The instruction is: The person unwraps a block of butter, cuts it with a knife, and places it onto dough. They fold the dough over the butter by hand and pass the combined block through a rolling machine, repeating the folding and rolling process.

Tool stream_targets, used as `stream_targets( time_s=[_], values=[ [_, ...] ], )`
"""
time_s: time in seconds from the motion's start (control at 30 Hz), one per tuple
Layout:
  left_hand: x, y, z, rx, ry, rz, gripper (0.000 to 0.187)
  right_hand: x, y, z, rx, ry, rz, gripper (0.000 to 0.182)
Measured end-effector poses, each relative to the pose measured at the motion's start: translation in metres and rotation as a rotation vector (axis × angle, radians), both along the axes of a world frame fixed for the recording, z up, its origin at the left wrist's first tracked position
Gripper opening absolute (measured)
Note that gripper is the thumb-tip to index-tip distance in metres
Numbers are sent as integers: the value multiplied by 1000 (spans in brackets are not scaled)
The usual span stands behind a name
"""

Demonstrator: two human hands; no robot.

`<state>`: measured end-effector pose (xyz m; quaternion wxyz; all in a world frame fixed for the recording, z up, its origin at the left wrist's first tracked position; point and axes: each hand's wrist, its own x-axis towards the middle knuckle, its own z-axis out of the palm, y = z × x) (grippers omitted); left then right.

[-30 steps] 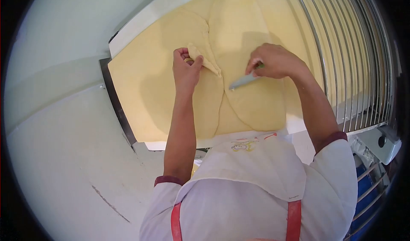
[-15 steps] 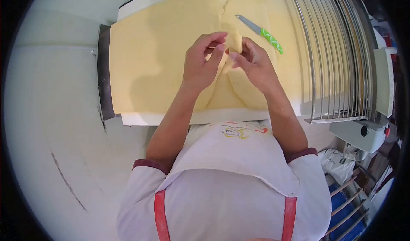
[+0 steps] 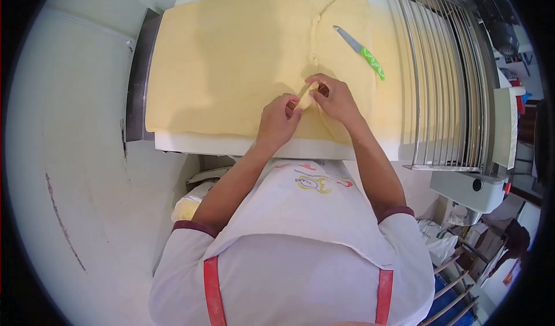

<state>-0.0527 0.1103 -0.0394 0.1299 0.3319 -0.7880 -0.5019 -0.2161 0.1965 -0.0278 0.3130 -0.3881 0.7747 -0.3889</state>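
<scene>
A wide sheet of pale yellow dough (image 3: 231, 66) lies flat, with a seam where its edges meet running down its right part. Both hands pinch a raised bit of the dough along that seam, near the front. My left hand (image 3: 280, 119) has its thumb and fingers closed on the left end of this bit. On its right end, my right hand (image 3: 335, 99) grips with thumb and forefinger. Farther up the seam the dough shows small pressed lumps. A knife (image 3: 361, 52) with a green patterned handle rests on the dough to the right of my hands.
A white work surface (image 3: 231, 143) shows along the dough's front edge. To the right stands a metal bar guard (image 3: 442, 83) beside a grey machine housing (image 3: 462, 188). A dark metal edge (image 3: 141, 77) borders the left end. Bags lie below at the right.
Both hands have come down the seam toward my body, still pinching dough. Pressed lumps now show on the upper seam. The view has shifted slightly.
</scene>
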Motion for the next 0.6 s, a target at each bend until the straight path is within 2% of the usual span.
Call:
stream_targets(
  time_s=[0.17,0.27,0.33,0.47,0.6],
  values=[
    [-5,1,-9,-185,-34,2,22,-6,-10,-1,54,257,76,15],
    [-8,2,-9,-300,-56,15,20,-10,-12,-12,1,322,62,17],
    [-13,7,5,-360,-130,41,19,-15,-13,-8,31,271,75,16],
    [-19,-1,0,-353,-178,-20,17,-23,-19,1,148,241,104,14],
    [-18,-6,1,-276,-186,-28,16,-24,-23,-11,14,264,41,11]
  ],
)
